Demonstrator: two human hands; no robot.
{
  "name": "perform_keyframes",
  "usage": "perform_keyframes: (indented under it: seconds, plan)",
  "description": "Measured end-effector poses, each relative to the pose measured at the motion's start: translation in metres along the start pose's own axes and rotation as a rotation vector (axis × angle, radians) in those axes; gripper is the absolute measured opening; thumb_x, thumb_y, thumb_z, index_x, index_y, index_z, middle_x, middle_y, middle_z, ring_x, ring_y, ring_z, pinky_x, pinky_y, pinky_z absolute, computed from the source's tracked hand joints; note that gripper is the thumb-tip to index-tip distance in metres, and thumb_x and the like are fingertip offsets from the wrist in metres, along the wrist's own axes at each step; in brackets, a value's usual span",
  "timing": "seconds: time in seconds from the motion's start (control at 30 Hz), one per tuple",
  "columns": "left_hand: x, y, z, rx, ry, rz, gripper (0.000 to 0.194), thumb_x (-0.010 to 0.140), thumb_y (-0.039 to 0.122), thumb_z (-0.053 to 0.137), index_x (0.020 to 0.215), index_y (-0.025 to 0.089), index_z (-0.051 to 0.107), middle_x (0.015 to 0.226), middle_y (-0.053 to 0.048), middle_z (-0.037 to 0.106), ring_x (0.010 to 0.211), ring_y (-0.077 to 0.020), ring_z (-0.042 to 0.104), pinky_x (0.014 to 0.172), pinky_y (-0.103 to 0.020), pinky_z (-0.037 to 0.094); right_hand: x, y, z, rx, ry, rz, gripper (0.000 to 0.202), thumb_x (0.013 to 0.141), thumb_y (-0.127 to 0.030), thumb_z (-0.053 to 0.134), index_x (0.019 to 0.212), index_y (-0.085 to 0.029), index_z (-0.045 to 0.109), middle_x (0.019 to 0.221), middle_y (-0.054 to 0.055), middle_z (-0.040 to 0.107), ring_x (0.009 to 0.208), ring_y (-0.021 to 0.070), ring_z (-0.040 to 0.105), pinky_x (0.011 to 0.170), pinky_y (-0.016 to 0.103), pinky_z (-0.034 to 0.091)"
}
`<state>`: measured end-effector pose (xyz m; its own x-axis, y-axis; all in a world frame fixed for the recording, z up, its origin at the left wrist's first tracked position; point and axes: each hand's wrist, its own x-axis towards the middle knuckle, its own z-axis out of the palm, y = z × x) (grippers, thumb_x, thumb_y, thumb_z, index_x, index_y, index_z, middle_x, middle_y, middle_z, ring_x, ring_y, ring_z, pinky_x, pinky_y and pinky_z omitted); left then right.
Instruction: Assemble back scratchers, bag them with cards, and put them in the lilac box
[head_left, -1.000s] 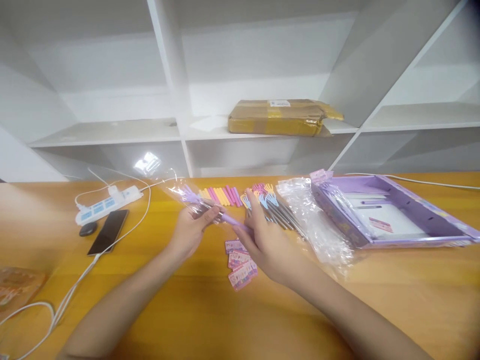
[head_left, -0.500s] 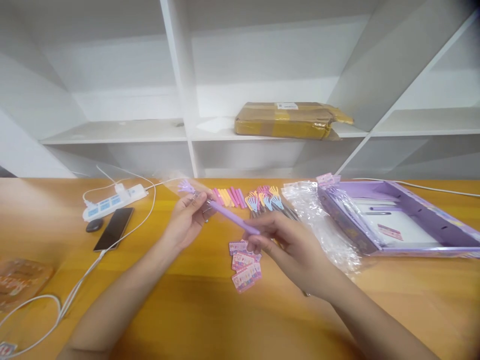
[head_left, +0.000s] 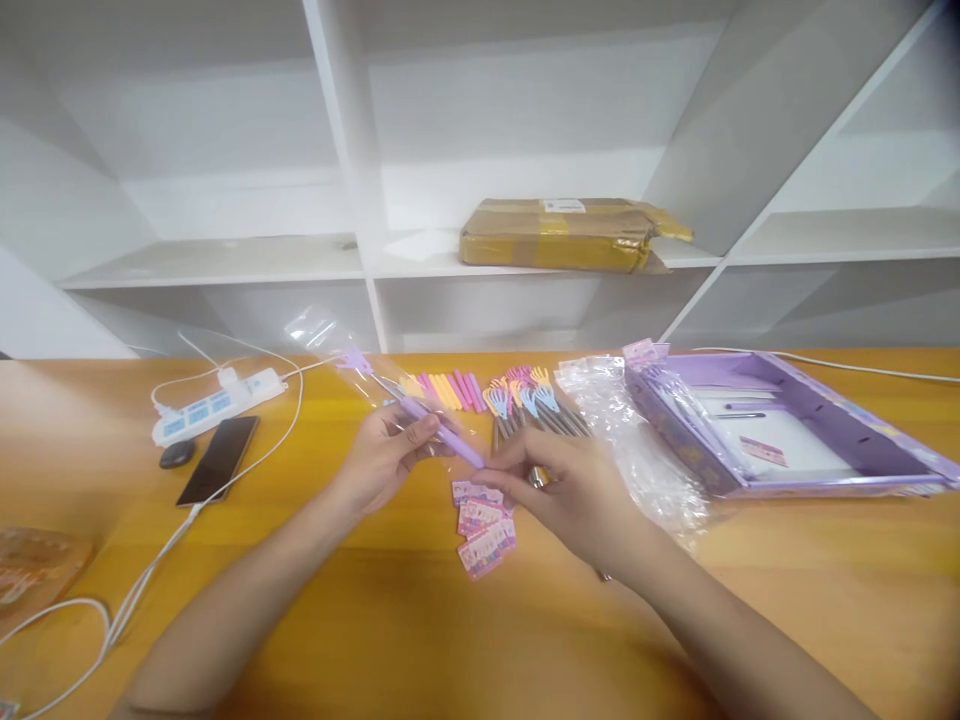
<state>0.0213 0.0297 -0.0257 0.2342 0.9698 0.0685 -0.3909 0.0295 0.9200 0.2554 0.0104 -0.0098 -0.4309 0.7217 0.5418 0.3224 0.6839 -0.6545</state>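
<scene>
Left hand (head_left: 386, 460) clamped on purple stick (head_left: 459, 445) in clear sleeve (head_left: 319, 328).
Right hand (head_left: 574, 490) pinches handle end, cards (head_left: 484, 548) just beside.

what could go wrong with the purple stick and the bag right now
The thin clear bag around the purple stick could snag or tear on the fingered purple head.

The left hand pinches stick and bag mid-length while the right hand is only at the handle's end, so the stick might slip or twist.

The pink cards lie just below and could get knocked.
</scene>
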Motion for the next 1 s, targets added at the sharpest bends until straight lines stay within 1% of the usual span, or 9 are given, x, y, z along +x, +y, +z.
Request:
perform_keyframes:
  seconds: [0.13, 0.23, 0.37, 0.5, 0.6, 0.7, 0.83, 0.9, 1.0]
  plan:
    - [0.001, 0.002, -0.001, 0.007, 0.008, -0.022, 0.028, 0.082, 0.037, 0.089, 0.091, 0.012, 0.081, 0.093, -0.011, 0.08, 0.086, -0.02, 0.075, 0.079, -0.03, 0.064, -0.003, 0.0, -0.006, -0.079, -0.048, -0.081, 0.009, 0.105, -0.026, 0.065, 0.104, -0.023, 0.074, 0.089, -0.001, 0.077, 0.07, 0.0099, 0.069, 0.063, 0.022, 0.053]
    - [0.002, 0.002, -0.001, 0.0, 0.006, -0.037, 0.029, 0.082, 0.037, 0.09, 0.091, 0.012, 0.08, 0.094, -0.011, 0.08, 0.087, -0.0202, 0.075, 0.079, -0.03, 0.063, -0.005, 0.002, -0.01, -0.176, -0.024, -0.153, 0.011, 0.107, -0.027, 0.062, 0.107, -0.022, 0.072, 0.09, 0.001, 0.075, 0.073, 0.011, 0.067, 0.065, 0.024, 0.052]
    - [0.002, 0.001, -0.001, -0.018, -0.002, -0.064, 0.029, 0.082, 0.037, 0.09, 0.091, 0.012, 0.079, 0.093, -0.01, 0.079, 0.085, -0.0192, 0.074, 0.077, -0.029, 0.063, -0.007, 0.004, -0.013, -0.284, -0.111, -0.246, 0.013, 0.11, -0.026, 0.057, 0.112, -0.021, 0.068, 0.095, 0.004, 0.071, 0.08, 0.0139, 0.065, 0.069, 0.028, 0.052]
    - [0.001, 0.003, 0.0, -0.002, -0.033, -0.071, 0.029, 0.084, 0.039, 0.088, 0.093, 0.012, 0.079, 0.093, -0.009, 0.077, 0.083, -0.0179, 0.073, 0.075, -0.028, 0.062, -0.007, 0.001, -0.013, -0.324, -0.167, -0.276, 0.018, 0.111, -0.02, 0.051, 0.119, -0.021, 0.067, 0.105, 0.007, 0.07, 0.093, 0.0175, 0.067, 0.078, 0.032, 0.053]
    - [0.001, 0.003, 0.001, 0.018, -0.054, -0.076, 0.03, 0.085, 0.04, 0.087, 0.093, 0.012, 0.079, 0.092, -0.009, 0.076, 0.082, -0.0177, 0.072, 0.074, -0.028, 0.062, -0.006, -0.004, -0.01, -0.347, -0.131, -0.262, 0.017, 0.11, -0.021, 0.052, 0.113, -0.021, 0.069, 0.102, 0.007, 0.068, 0.09, 0.0177, 0.065, 0.076, 0.032, 0.051]
    - [0.001, 0.002, 0.0, 0.052, -0.069, -0.098, 0.03, 0.086, 0.04, 0.086, 0.093, 0.012, 0.079, 0.092, -0.009, 0.076, 0.081, -0.017, 0.072, 0.075, -0.026, 0.061, -0.004, -0.008, -0.008, -0.326, -0.095, -0.19, 0.012, 0.107, -0.022, 0.059, 0.105, -0.021, 0.071, 0.101, 0.006, 0.067, 0.087, 0.0174, 0.062, 0.076, 0.034, 0.049]
    - [0.002, 0.0, -0.002, 0.101, -0.05, -0.087, 0.027, 0.086, 0.038, 0.086, 0.094, 0.013, 0.079, 0.094, -0.01, 0.078, 0.082, -0.0172, 0.073, 0.077, -0.027, 0.061, -0.004, -0.01, -0.009, -0.218, -0.131, -0.062, 0.01, 0.103, -0.017, 0.065, 0.106, -0.023, 0.072, 0.107, 0.006, 0.065, 0.09, 0.0174, 0.062, 0.079, 0.033, 0.05]
    - [0.003, -0.001, -0.003, 0.112, -0.054, -0.081, 0.027, 0.087, 0.039, 0.085, 0.094, 0.014, 0.078, 0.095, -0.01, 0.078, 0.082, -0.0175, 0.074, 0.077, -0.028, 0.061, -0.004, -0.009, -0.009, -0.236, -0.121, -0.067, 0.01, 0.104, -0.018, 0.064, 0.106, -0.023, 0.073, 0.106, 0.006, 0.065, 0.09, 0.0178, 0.061, 0.079, 0.033, 0.049]
    - [0.003, -0.002, -0.003, 0.105, -0.054, -0.093, 0.029, 0.087, 0.041, 0.085, 0.094, 0.013, 0.078, 0.094, -0.011, 0.078, 0.084, -0.0192, 0.074, 0.078, -0.029, 0.061, -0.005, -0.01, -0.006, -0.371, -0.08, -0.156, 0.012, 0.106, -0.02, 0.06, 0.105, -0.021, 0.072, 0.103, 0.006, 0.065, 0.09, 0.0189, 0.059, 0.079, 0.035, 0.044]
